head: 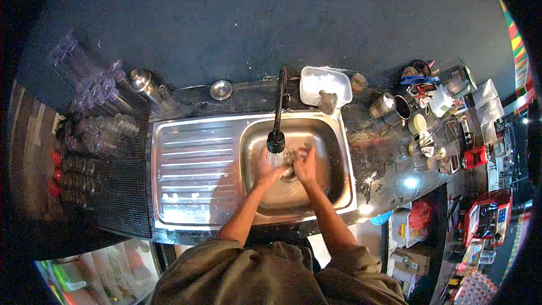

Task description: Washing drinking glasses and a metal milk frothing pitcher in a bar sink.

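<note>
Both of my hands are inside the steel sink basin (330, 186), below the black flexible faucet (276, 140). Water falls from its head between them. My left hand (271, 173) is on the left of the stream, its fingers blurred. On the right, my right hand (305, 166) has its fingers bent toward the left one. Something pale and shiny shows between the hands; whether it is running water or a clear object, I cannot tell. The drain (289, 174) is partly hidden behind them.
Left of the basin is a ribbed drainboard (197, 156), then a black bar mat (125, 195) and several glasses. A white plastic tub (307, 89) and a metal lid (221, 90) sit behind the sink. Cups and a metal pitcher (402, 108) crowd the right counter.
</note>
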### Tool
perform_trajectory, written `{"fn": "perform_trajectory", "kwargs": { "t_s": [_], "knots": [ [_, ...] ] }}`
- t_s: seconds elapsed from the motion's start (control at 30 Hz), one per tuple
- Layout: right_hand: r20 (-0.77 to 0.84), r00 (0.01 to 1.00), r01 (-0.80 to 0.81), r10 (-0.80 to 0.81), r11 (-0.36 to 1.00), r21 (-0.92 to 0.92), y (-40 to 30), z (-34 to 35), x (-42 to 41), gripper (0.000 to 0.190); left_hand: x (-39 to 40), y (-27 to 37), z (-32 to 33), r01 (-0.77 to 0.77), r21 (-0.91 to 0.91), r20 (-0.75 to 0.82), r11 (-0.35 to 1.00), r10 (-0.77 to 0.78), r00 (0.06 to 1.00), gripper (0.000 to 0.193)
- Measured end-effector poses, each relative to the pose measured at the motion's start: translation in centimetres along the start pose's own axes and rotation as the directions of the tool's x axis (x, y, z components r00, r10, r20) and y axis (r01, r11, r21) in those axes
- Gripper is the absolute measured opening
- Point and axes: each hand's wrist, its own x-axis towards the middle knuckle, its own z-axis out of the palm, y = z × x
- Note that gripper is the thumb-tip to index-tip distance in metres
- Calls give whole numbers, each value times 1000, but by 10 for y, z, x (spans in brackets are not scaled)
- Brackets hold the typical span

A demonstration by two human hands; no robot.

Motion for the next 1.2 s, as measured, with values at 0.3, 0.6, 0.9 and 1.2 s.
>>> {"fn": "perform_trajectory", "kwargs": {
  "t_s": [0.3,0.6,0.9,1.2],
  "knots": [
    [516,623,780,-588,418,-465,-93,23,125,41,-29,67,-8,-247,89,-114,965,256,960,62],
    [765,547,835,-339,285,-471,-91,46,155,25,-15,17,5,150,-534,-57,832,-213,975,42],
    [677,553,820,-486,175,-545,-73,38,143,15,9,1,46,359,-930,318,73,-329,889,60],
    [29,810,569,-586,774,-278,-65,30,145,12,-4,-9,46,411,-878,478,-245,-454,752,70]
  ]
}}
